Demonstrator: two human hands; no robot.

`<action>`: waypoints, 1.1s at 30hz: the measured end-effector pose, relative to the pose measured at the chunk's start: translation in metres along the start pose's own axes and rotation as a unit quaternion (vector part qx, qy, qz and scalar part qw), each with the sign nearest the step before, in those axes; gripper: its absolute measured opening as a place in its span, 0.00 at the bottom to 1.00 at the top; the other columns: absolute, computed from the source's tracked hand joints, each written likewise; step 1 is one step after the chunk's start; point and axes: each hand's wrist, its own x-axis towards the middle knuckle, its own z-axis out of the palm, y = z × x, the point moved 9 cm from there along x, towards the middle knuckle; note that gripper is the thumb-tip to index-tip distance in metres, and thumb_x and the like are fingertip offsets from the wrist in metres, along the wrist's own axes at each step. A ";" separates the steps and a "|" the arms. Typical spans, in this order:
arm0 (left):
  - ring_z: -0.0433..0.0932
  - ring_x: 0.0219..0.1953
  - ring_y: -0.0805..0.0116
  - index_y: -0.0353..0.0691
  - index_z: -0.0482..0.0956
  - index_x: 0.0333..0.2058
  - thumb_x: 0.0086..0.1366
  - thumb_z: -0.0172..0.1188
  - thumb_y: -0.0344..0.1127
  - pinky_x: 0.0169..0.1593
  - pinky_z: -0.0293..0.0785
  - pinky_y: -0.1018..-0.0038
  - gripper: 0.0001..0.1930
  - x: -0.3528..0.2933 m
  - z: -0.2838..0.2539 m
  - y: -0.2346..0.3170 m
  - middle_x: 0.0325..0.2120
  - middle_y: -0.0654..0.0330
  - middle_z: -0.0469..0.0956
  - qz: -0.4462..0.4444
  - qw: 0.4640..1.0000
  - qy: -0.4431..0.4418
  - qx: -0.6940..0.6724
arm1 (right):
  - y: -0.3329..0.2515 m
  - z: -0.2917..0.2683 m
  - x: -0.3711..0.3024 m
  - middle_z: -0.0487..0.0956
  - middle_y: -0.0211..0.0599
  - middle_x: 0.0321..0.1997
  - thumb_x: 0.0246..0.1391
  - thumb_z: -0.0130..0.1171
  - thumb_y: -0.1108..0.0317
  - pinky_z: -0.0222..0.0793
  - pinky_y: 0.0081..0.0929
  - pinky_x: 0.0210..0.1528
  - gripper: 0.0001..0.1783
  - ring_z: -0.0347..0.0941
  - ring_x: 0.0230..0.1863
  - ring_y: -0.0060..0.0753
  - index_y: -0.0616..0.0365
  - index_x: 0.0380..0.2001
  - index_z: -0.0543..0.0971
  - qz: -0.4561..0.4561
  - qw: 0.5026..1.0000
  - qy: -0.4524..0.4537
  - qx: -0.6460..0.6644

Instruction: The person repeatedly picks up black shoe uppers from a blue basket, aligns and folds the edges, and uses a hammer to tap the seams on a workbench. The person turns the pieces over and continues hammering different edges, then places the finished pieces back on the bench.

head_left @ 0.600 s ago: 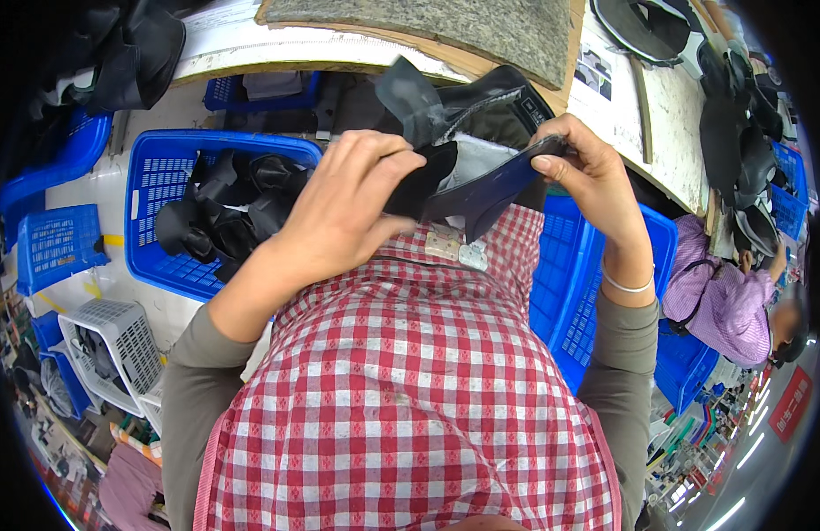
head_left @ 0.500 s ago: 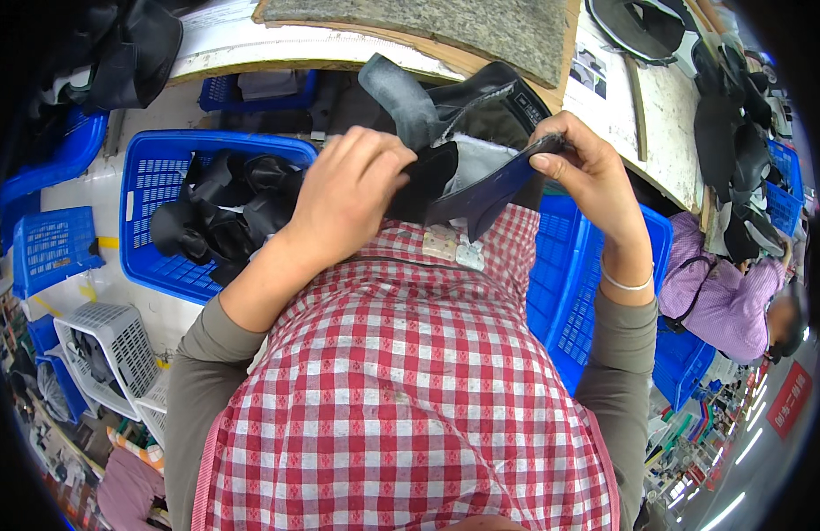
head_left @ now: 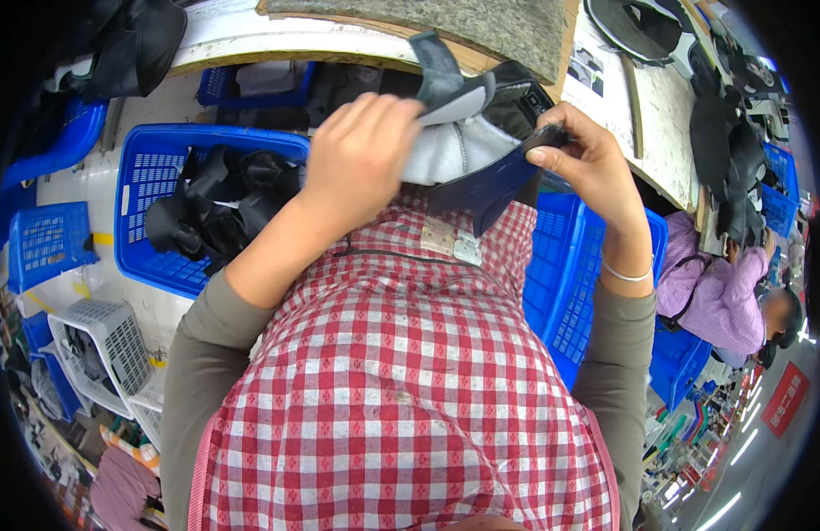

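Note:
A black shoe upper (head_left: pixel 491 183) with a pale grey fabric lining is spread between my two hands, just beyond my apron. My left hand (head_left: pixel 361 150), slightly blurred, has its fingers curled over the upper's left part, its fingertips hidden. At the other end, my right hand (head_left: pixel 591 159) pinches the upper's dark edge between thumb and fingers. The lining faces up in the middle, and a loose strap-like flap of the upper sticks up at the far side, close to the table edge.
Ahead is a white worktable (head_left: pixel 339 34) bearing a grey stone slab (head_left: pixel 481 26). A blue basket (head_left: pixel 162 270) of black pieces stands left, and another blue basket (head_left: pixel 556 283) is by my right arm. A person in a purple checked top (head_left: pixel 720 301) works at far right.
My left hand has moved slightly up, and the upper's left part has folded over, baring more pale lining. The strap-like flap has shifted right. My right hand keeps its pinch.

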 end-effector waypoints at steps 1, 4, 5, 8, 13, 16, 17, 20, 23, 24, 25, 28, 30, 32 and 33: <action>0.81 0.33 0.53 0.37 0.80 0.41 0.63 0.64 0.28 0.38 0.77 0.62 0.08 0.005 0.009 0.002 0.31 0.55 0.80 0.001 1.000 -0.009 -0.001 | -0.007 0.006 0.000 0.77 0.22 0.36 0.58 0.72 0.73 0.70 0.19 0.42 0.13 0.70 0.39 0.14 0.59 0.42 0.79 -0.018 1.000 -0.004 -0.012; 0.81 0.27 0.65 0.34 0.82 0.40 0.70 0.64 0.33 0.34 0.77 0.66 0.08 0.017 0.012 -0.079 0.27 0.60 0.83 -0.234 0.964 -0.027 -0.123 | -0.035 0.012 -0.008 0.77 0.27 0.33 0.53 0.74 0.72 0.70 0.24 0.41 0.15 0.72 0.38 0.20 0.59 0.40 0.79 -0.114 0.985 -0.036 -0.128; 0.81 0.25 0.70 0.33 0.82 0.39 0.71 0.64 0.35 0.33 0.77 0.67 0.09 0.011 0.012 -0.110 0.26 0.63 0.83 -0.352 0.918 -0.040 -0.181 | -0.042 0.012 -0.014 0.77 0.28 0.32 0.52 0.75 0.72 0.70 0.25 0.41 0.15 0.72 0.37 0.21 0.59 0.40 0.79 -0.138 0.974 -0.048 -0.174; 0.78 0.23 0.75 0.33 0.85 0.39 0.72 0.64 0.43 0.29 0.74 0.72 0.15 0.012 0.033 -0.127 0.21 0.65 0.81 -0.392 0.883 -0.133 -0.222 | -0.043 0.007 -0.018 0.78 0.27 0.32 0.54 0.74 0.71 0.70 0.22 0.39 0.15 0.71 0.35 0.18 0.58 0.41 0.80 -0.132 0.984 -0.023 -0.117; 0.77 0.49 0.59 0.41 0.79 0.51 0.61 0.61 0.29 0.48 0.71 0.61 0.18 0.031 0.037 -0.015 0.47 0.58 0.79 0.045 0.985 0.036 0.161 | 0.001 -0.008 -0.017 0.79 0.22 0.33 0.57 0.73 0.70 0.68 0.16 0.32 0.13 0.67 0.30 0.10 0.58 0.43 0.80 -0.021 0.997 0.068 -0.036; 0.76 0.51 0.54 0.40 0.75 0.55 0.57 0.69 0.27 0.52 0.70 0.60 0.26 0.028 0.044 0.020 0.49 0.54 0.77 0.069 0.989 -0.001 -0.134 | 0.012 -0.016 -0.020 0.79 0.21 0.34 0.57 0.73 0.72 0.68 0.14 0.32 0.13 0.67 0.29 0.09 0.58 0.43 0.80 0.009 0.997 0.074 0.005; 0.76 0.52 0.53 0.40 0.73 0.57 0.55 0.72 0.26 0.55 0.69 0.59 0.30 0.029 0.050 0.023 0.50 0.54 0.77 0.034 0.973 -0.039 -0.227 | 0.011 -0.018 -0.022 0.79 0.21 0.34 0.56 0.74 0.73 0.67 0.14 0.32 0.14 0.67 0.29 0.09 0.58 0.43 0.80 0.011 0.997 0.076 0.021; 0.76 0.53 0.51 0.40 0.70 0.59 0.51 0.77 0.28 0.60 0.68 0.57 0.37 0.032 0.063 0.033 0.51 0.53 0.76 0.029 0.955 -0.158 -0.249 | 0.000 -0.011 -0.025 0.77 0.22 0.35 0.53 0.76 0.73 0.68 0.16 0.36 0.15 0.69 0.33 0.12 0.58 0.39 0.78 0.023 0.998 0.054 0.002; 0.76 0.53 0.56 0.42 0.71 0.59 0.50 0.79 0.31 0.58 0.65 0.60 0.37 0.029 0.057 0.032 0.45 0.58 0.79 0.070 0.958 -0.204 -0.189 | -0.028 0.008 -0.037 0.74 0.29 0.32 0.40 0.79 0.77 0.67 0.22 0.39 0.21 0.70 0.35 0.24 0.58 0.29 0.73 -0.044 0.984 0.035 -0.167; 0.76 0.54 0.57 0.42 0.71 0.58 0.50 0.79 0.32 0.57 0.64 0.61 0.37 0.026 0.052 0.028 0.43 0.60 0.80 0.071 0.962 -0.202 -0.170 | -0.035 0.009 -0.043 0.73 0.30 0.31 0.37 0.79 0.77 0.66 0.23 0.38 0.21 0.69 0.35 0.26 0.58 0.28 0.72 -0.067 0.980 0.055 -0.180; 0.76 0.54 0.58 0.43 0.72 0.58 0.50 0.79 0.33 0.56 0.64 0.63 0.36 0.026 0.041 0.027 0.41 0.61 0.81 0.087 0.970 -0.163 -0.160 | -0.043 0.014 -0.049 0.72 0.32 0.31 0.35 0.79 0.77 0.66 0.24 0.38 0.22 0.69 0.35 0.27 0.58 0.28 0.72 -0.105 0.973 0.059 -0.197; 0.77 0.50 0.63 0.46 0.77 0.51 0.51 0.77 0.35 0.53 0.61 0.63 0.28 0.020 0.025 0.028 0.37 0.64 0.81 0.108 0.982 -0.105 -0.114 | -0.034 -0.001 -0.058 0.73 0.33 0.29 0.29 0.83 0.73 0.68 0.31 0.35 0.26 0.70 0.33 0.37 0.59 0.28 0.73 -0.072 0.973 0.163 -0.144; 0.78 0.45 0.62 0.45 0.79 0.47 0.52 0.75 0.32 0.50 0.64 0.64 0.22 0.018 0.025 0.032 0.36 0.62 0.80 0.097 0.983 -0.092 -0.129 | -0.028 -0.002 -0.059 0.73 0.33 0.29 0.30 0.84 0.72 0.68 0.29 0.35 0.26 0.70 0.32 0.35 0.59 0.28 0.73 -0.067 0.973 0.174 -0.136; 0.78 0.44 0.59 0.43 0.79 0.47 0.53 0.74 0.30 0.47 0.66 0.64 0.22 0.017 0.032 0.032 0.36 0.61 0.80 0.056 0.979 -0.105 -0.166 | -0.028 0.003 -0.058 0.73 0.32 0.29 0.30 0.84 0.72 0.68 0.28 0.35 0.26 0.70 0.32 0.34 0.59 0.27 0.73 -0.090 0.976 0.150 -0.130; 0.78 0.43 0.58 0.41 0.79 0.47 0.53 0.73 0.29 0.46 0.68 0.64 0.21 0.016 0.038 0.031 0.36 0.60 0.80 0.033 0.976 -0.120 -0.181 | -0.029 0.002 -0.059 0.73 0.32 0.29 0.30 0.84 0.72 0.68 0.28 0.35 0.26 0.70 0.32 0.34 0.59 0.27 0.73 -0.098 0.974 0.159 -0.129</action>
